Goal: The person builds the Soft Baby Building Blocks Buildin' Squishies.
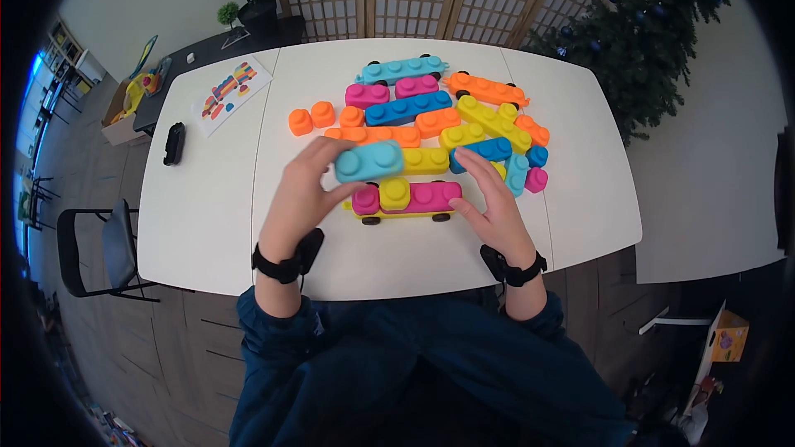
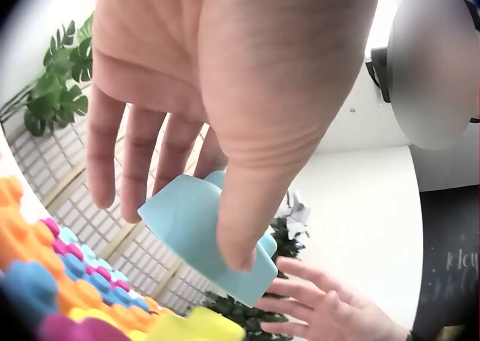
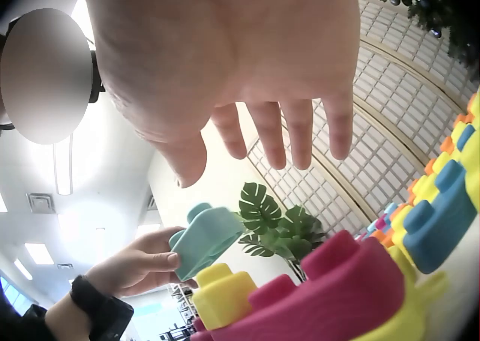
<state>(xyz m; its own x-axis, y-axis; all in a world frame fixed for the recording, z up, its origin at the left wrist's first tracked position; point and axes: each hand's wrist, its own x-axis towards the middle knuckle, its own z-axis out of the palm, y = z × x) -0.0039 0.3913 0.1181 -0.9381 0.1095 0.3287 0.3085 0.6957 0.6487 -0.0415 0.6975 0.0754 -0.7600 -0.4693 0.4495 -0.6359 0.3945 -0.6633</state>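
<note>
Nearest on the desk (image 1: 190,223) sits a wheeled car (image 1: 429,197) of magenta and yellow blocks. The right hand (image 1: 497,213), grip released, is beside its right end; the left hand (image 1: 296,197) has a light-blue block (image 1: 369,163) pinched in its grip, raised near the car's left end. Beyond lie other blocks (image 1: 407,109).

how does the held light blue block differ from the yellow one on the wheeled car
The light blue block is longer, with two studs; the yellow block is shorter, with one. The light blue block is held up by the left hand; the yellow block sits on the wheeled car. Both are studded toy blocks.
</note>
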